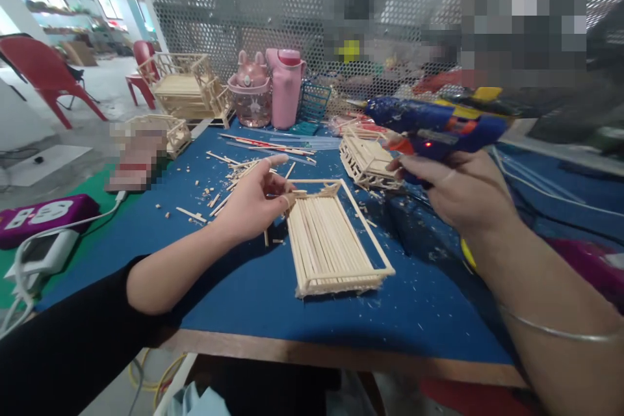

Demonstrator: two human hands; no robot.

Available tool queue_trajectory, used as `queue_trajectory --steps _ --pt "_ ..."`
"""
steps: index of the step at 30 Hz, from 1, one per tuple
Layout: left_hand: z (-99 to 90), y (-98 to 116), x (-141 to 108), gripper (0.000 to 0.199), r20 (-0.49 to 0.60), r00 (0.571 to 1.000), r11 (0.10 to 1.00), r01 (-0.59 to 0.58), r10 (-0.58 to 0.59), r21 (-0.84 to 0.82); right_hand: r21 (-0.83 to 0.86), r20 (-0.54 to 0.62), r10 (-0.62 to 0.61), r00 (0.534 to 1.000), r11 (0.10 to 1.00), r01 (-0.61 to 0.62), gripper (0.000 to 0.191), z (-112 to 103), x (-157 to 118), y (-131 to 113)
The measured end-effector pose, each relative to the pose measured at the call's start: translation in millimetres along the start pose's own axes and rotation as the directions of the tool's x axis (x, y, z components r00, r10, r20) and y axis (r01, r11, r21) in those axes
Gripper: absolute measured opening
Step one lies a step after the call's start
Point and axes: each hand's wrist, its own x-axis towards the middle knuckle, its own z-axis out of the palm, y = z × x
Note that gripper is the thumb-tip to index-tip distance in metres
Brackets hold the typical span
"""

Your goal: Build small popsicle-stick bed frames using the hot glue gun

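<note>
My right hand (463, 192) is wrapped round the handle of a blue and yellow hot glue gun (429, 120), raised over the right side of the table with its nozzle pointing left. A small red light glows on the gun. My left hand (256, 201) pinches a short wooden stick (299, 192) at the far left corner of a stick model (331, 240). Its index finger points outward. The model has a floor of sticks laid side by side and a thin raised rail around it. The fingers partly cover that corner.
Loose sticks (244, 172) and scraps lie beyond my left hand. A second small stick model (370, 156) sits behind, below the glue gun. Pink bottles (286, 91) and a larger stick model (188, 88) stand at the back. Purple power strip (49, 218) and white cable lie left.
</note>
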Motion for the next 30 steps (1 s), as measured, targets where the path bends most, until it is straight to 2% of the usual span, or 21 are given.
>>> queue_trajectory --steps 5,12,14,16,19,24,30 --pt "0.8 -1.8 0.9 0.063 -0.036 0.999 1.000 -0.019 0.019 -0.013 -0.066 0.086 -0.051 0.995 0.996 0.057 0.033 11.2 -17.8 8.8" --pt "3.0 -3.0 1.3 0.064 -0.077 0.995 0.998 -0.064 0.065 0.010 -0.215 0.183 -0.133 0.974 0.961 0.172 0.034 10.4 -22.3 11.5" --pt "4.6 -2.6 1.0 0.064 -0.101 0.993 0.998 -0.062 0.064 0.026 -0.260 0.245 -0.222 0.944 0.923 0.285 0.030 8.1 -23.0 10.9" --pt "5.9 -1.6 0.4 0.064 -0.126 0.990 0.997 -0.059 0.064 0.046 -0.283 0.321 -0.315 0.893 0.868 0.408 0.027 5.3 -23.1 8.4" --pt "6.4 0.3 -0.5 0.065 -0.143 0.988 0.996 -0.051 0.062 0.075 -0.329 0.418 -0.366 0.831 0.792 0.515 0.027 1.1 -23.2 1.3" --pt "5.4 2.0 -0.9 0.065 -0.165 0.984 0.988 -0.037 0.062 0.149 -0.390 0.482 -0.365 0.796 0.724 0.568 0.034 -4.2 -24.5 -7.2" --pt "5.5 2.0 -1.2 0.064 -0.152 0.987 0.990 -0.024 0.045 0.138 -0.381 0.525 -0.370 0.766 0.703 0.600 0.034 -10.2 -24.4 -7.3"
